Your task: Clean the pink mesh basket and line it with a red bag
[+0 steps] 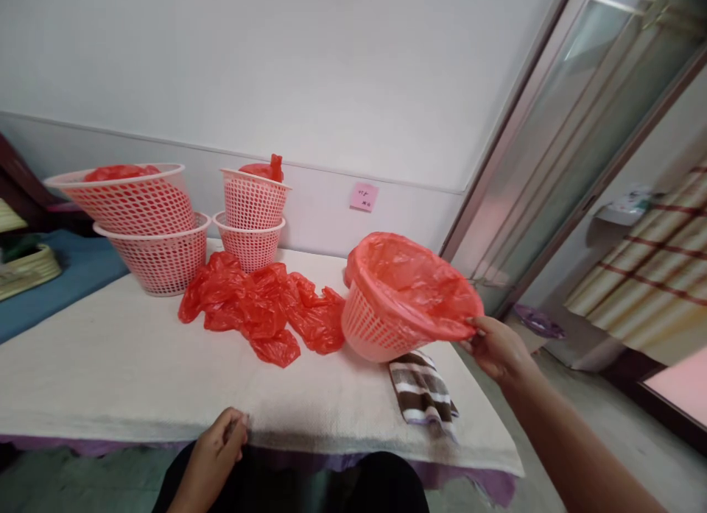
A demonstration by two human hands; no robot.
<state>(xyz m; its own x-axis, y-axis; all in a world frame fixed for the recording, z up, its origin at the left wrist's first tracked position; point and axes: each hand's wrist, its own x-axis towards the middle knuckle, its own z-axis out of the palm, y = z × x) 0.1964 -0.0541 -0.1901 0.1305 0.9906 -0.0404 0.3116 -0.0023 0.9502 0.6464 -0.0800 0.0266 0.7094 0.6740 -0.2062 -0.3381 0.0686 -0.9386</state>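
My right hand point(497, 347) grips the rim of a pink perforated plastic wastebasket point(373, 314) at its right side. A red plastic bag point(417, 277) lines this basket and folds over its rim. The basket tilts, its mouth turned up and to the right. My left hand point(218, 450) rests near the table's front edge, over my lap, with fingers curled and nothing seen in them. Crumpled red plastic bags point(248, 303) lie on the cloth left of the basket. A striped brown and white cloth point(423, 391) lies just beneath and in front of it.
Two large stacked baskets point(157, 259) stand at the back left, with two smaller stacked baskets point(251, 244) beside them; red bags show in the upper ones. A pink note point(364, 196) is on the wall. A woven basket point(30, 270) sits on blue cloth at far left.
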